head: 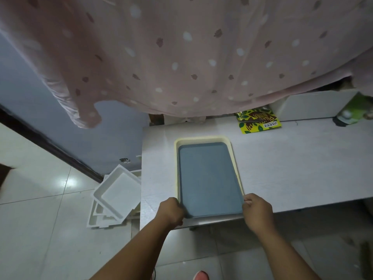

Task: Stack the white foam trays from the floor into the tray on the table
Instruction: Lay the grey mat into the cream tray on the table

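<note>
**Trays on table; foam stack on floor to the left**

- Pink dotted cloth (181, 53): hangs over the far side of the scene.
- Table (292, 168): pale top, snack packet (259, 123) at its far edge.
- Cream tray (201, 139) with blue-grey tray (207, 178) nested inside; long axis runs away from the person.
- White foam trays (117, 195): tilted stack on the floor, just beside the table's left edge, untouched.
- Left hand (171, 212), right hand (257, 211): each grasping a near corner of the nested trays.

Judgement: the left hand is nearer the foam stack.
</note>
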The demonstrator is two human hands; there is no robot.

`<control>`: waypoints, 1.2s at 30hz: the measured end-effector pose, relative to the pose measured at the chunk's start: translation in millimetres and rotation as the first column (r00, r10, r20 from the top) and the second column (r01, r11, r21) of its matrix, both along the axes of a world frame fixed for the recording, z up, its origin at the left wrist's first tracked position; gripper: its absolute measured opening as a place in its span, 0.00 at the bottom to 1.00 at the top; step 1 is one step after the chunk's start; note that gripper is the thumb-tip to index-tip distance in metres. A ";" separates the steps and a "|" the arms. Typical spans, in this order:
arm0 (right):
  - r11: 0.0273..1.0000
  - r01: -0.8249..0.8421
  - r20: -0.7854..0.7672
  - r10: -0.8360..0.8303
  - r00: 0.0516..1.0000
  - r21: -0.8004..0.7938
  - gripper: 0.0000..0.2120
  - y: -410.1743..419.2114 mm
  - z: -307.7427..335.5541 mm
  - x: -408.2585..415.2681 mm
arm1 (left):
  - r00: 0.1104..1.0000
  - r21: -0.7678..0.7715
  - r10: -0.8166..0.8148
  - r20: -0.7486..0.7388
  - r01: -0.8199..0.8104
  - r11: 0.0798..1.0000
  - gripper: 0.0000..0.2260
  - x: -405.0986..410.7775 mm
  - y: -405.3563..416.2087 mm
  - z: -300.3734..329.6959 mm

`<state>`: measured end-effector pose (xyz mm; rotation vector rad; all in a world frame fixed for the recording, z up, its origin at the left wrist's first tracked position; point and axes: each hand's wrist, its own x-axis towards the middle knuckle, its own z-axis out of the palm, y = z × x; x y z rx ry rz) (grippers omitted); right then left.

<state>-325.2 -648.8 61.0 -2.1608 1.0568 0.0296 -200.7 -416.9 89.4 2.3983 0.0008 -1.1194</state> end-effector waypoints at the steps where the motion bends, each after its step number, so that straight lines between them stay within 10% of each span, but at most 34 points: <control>1: 1.000 0.006 0.004 -0.006 1.000 0.016 0.09 0.7 -0.7 -0.2 | 1.000 -0.001 0.018 -0.005 -0.018 1.000 0.12 -0.1 1.2 -2.3; 7: 0.989 0.135 0.038 -0.137 0.990 0.060 0.08 1.2 -7.7 -5.7 | 0.987 -0.020 0.140 0.075 -0.139 0.990 0.22 -4.4 4.9 -8.8; 12: 0.861 0.325 -0.026 -0.342 0.939 0.390 0.07 -0.4 -2.4 1.4 | 0.985 -0.050 0.163 0.059 -0.160 0.986 0.23 -4.1 2.6 -12.9; 29: 0.859 0.323 -0.023 -0.342 0.939 0.397 0.09 -6.0 -10.5 5.6 | 0.977 -0.024 0.187 0.101 -0.185 0.982 0.12 -5.8 -2.1 -19.9; 36: 0.847 0.284 -0.023 -0.307 0.952 0.450 0.11 -7.0 -7.0 1.9 | 0.985 -0.113 0.169 0.029 -0.165 0.980 0.37 -15.8 5.7 -17.8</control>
